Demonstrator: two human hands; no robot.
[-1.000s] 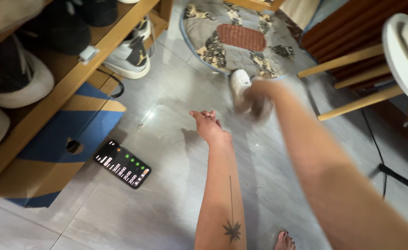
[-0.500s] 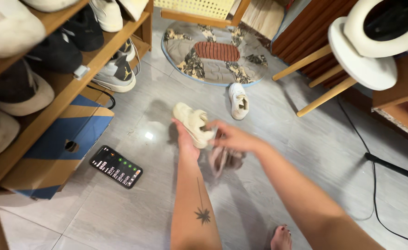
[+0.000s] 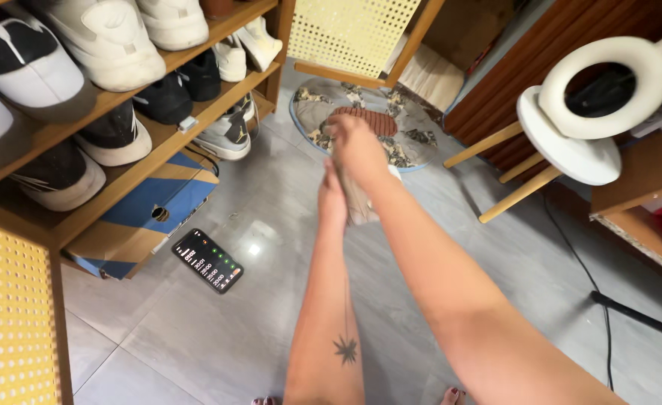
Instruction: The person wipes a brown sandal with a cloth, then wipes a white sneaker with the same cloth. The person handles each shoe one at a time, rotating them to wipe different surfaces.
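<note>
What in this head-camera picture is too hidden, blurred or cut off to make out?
- Pale thing between the hands: mostly hidden by the right hand and left hand, and blurred; its kind and the grip are unclear.
- Phone screen: too small to read.
- Round rug: middle hidden by the right hand.
- Top-shelf sneakers: cut by the top edge.

Blue-and-tan striped shoebox [image 3: 147, 217]; black phone [image 3: 207, 260], lit screen; grey floor tiles [image 3: 196, 337]; white sneakers [image 3: 106, 37].

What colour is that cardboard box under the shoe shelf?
The shoebox is blue with tan diagonal stripes, seen best in the head view, beside the smartphone on the floor.
</note>
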